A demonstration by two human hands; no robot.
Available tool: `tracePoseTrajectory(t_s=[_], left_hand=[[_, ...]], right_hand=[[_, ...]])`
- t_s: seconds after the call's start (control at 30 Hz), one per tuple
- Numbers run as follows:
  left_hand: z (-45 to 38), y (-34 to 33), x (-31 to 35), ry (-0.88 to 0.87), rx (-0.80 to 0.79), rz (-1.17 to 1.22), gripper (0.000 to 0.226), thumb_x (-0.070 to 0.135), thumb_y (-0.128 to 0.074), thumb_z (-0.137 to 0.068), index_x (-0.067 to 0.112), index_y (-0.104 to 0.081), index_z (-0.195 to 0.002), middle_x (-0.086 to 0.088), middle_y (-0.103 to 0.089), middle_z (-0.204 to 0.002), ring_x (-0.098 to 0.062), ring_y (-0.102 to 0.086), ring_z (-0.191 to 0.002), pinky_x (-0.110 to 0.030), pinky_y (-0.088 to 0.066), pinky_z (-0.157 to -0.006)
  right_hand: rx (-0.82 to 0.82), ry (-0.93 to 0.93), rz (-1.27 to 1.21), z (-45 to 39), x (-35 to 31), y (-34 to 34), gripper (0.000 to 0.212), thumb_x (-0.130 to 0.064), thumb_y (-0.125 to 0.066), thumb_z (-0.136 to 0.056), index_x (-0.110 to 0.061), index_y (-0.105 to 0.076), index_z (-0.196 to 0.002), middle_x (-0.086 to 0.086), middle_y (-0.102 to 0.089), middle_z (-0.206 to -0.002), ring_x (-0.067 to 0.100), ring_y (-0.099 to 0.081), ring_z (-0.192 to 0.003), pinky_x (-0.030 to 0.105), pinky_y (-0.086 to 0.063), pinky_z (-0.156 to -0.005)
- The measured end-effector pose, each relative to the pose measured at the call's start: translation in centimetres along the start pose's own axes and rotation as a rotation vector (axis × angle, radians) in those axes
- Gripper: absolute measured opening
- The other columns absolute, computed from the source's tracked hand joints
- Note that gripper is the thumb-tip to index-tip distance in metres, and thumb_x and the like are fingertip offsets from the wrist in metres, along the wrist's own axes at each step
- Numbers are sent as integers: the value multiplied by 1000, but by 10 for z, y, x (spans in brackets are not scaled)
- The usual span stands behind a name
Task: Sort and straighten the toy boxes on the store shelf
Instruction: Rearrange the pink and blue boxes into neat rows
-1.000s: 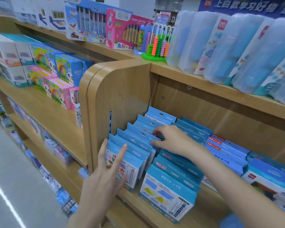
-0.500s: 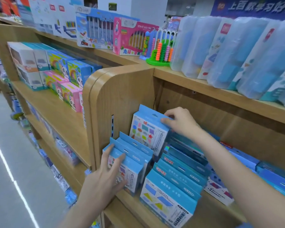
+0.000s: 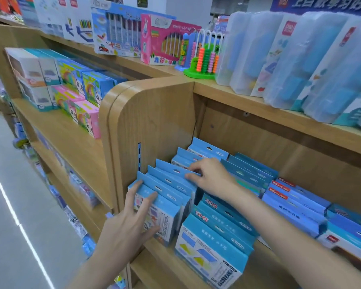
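Note:
A row of light-blue toy boxes stands front to back against the wooden side panel on the lower shelf. My left hand lies flat on the front box, fingers spread over its face. My right hand pinches the hang tab of a box a few places back in the same row. A second row of blue boxes stands just to the right, under my right forearm.
Further blue and red-labelled boxes fill the shelf to the right. The shelf above carries clear plastic cases, an abacus and pink and blue boxed sets. Left shelves hold colourful boxes. The aisle floor lies at left.
My right hand had lifted one box up out of the row; that box is now back down in the row with my fingers on its tab. My left hand stays on the front box.

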State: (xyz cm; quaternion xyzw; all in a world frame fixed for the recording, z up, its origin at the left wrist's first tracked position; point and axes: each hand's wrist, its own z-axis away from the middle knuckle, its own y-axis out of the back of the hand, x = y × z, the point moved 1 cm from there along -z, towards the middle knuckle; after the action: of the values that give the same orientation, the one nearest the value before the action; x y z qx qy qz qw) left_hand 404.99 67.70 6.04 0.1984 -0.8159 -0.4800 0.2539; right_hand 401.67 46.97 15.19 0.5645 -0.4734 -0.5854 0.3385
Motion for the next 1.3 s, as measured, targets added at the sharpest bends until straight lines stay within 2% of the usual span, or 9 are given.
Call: tracePoseTrajectory(t_s=[0.13, 0.23, 0.3, 0.37, 0.43, 0.53, 0.87, 1.17, 1.3], left_hand=[[-1, -1, 0, -5, -1, -28, 84, 50, -87, -42, 22, -49, -112, -15, -49, -130, -11, -27, -43, -6, -2, -36], [-1, -2, 0, -6, -8, -37, 84, 51, -86, -42, 22, -49, -111, -15, -49, -129, -11, -27, -42, -6, -1, -35], [-2, -3, 0, -6, -13, -38, 84, 51, -86, -43, 21, -49, -112, -15, -48, -130, -11, -27, -43, -6, -1, -34], [-2, -4, 0, -6, -23, -32, 84, 52, -86, -43, 21, -49, -112, -15, -47, -130, -12, -30, -41, -6, -4, -34], [-3, -4, 1, -4, -30, -30, 86, 51, -87, -41, 21, -49, -112, -15, -47, -130, -14, -41, -37, -6, -3, -35], [-5, -3, 1, -8, -31, -14, 84, 52, -85, -44, 22, -49, -113, -15, -46, -130, -15, -49, -39, -6, -7, -36], [-8, -3, -2, -13, -46, 9, 82, 52, -84, -45, 22, -49, -114, -14, -43, -132, -13, -53, -39, -8, -16, -30], [-16, -2, 5, -13, -37, -14, 85, 54, -83, -42, 23, -49, -114, -11, -42, -131, -18, -56, -44, -5, -2, -35], [-28, -7, 8, -48, -27, 2, 87, 50, -87, -39, 22, -50, -113, -12, -50, -130, -13, -53, -39, -3, 1, -40]], right_hand=[[-120, 38, -46, -1, 6, 4, 41, -37, -52, -90, 0, -64, -78, 19, -53, -67, 17, -42, -59, 28, -32, -55], [92, -36, -126, -12, 18, 22, 31, -32, -49, -93, -8, -69, -86, 15, -61, -79, 15, -45, -70, 17, -31, -57], [158, -90, -5, -19, 29, 30, 25, -30, -52, -92, -13, -65, -103, 7, -64, -97, 16, -48, -85, 24, -37, -73], [34, -154, 124, -24, 38, 28, 27, -29, -56, -89, -10, -62, -109, 6, -63, -102, 21, -53, -93, 32, -42, -81], [-13, -179, 209, -24, 41, 19, 22, -23, -57, -88, -4, -64, -98, 9, -64, -94, 27, -56, -89, 32, -41, -74], [102, -215, 211, -23, 41, 16, 19, -20, -55, -89, -3, -63, -85, 11, -62, -83, 31, -57, -80, 31, -40, -64], [322, -269, -36, -23, 40, 62, 20, -22, -54, -91, -13, -63, -108, 9, -63, -114, 22, -58, -101, 31, -45, -76], [148, -240, 71, -23, 46, 18, 24, -21, -56, -91, -7, -64, -108, 11, -64, -111, 29, -53, -107, 35, -41, -87], [189, -240, -40, -15, 50, 24, 13, -16, -56, -88, -11, -68, -91, 7, -67, -93, 26, -54, -103, 34, -44, -86]])
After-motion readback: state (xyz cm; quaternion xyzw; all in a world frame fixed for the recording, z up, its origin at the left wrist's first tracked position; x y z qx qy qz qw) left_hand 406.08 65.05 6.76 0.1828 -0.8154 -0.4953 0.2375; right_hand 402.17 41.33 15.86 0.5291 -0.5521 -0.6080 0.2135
